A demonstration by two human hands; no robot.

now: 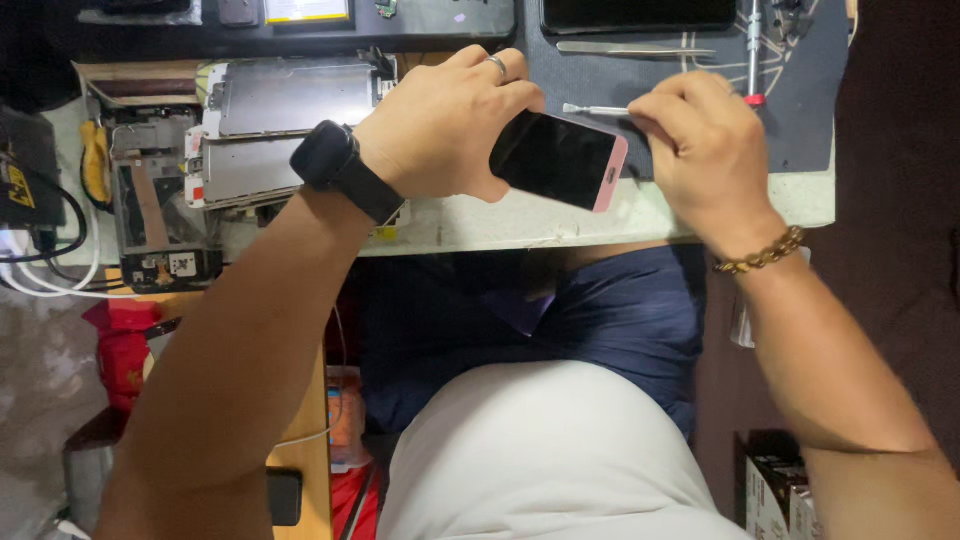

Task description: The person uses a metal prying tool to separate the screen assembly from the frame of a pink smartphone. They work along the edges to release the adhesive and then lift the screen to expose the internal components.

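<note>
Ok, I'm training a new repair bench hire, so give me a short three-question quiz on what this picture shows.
1. True or false: the left hand holds the phone up off the bench.
2. What does the right hand have in its grip? A) thin metal tool B) roll of tape C) cloth
3. What lies on the dark mat beyond the right hand?

Key:
1. True.
2. A, a thin metal tool pointing left above the phone.
3. Tweezers and a red-tipped screwdriver.

A phone repair workbench: stripped phone frames (285, 125), tweezers (635, 48), screwdriver (753, 50).
</note>
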